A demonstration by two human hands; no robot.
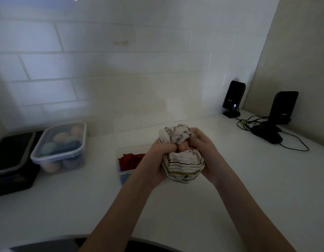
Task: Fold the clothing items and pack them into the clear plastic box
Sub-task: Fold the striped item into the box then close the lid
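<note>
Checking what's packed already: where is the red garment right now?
In the head view, the red garment lies inside the clear plastic box, center-left on the counter, just left of the left hand gripping the striped bundle.

Lidded container sits left on the counter, open plastic box centre, two speakers back right by the wall.

Looking like a home, probably a kitchen corner being used also as a desk. Showing a white subway-tile wall rising behind a white counter. Standing in the right corner, two black desktop speakers with cables. Sitting at left, a lidded storage container keeping pastel balls.
</note>
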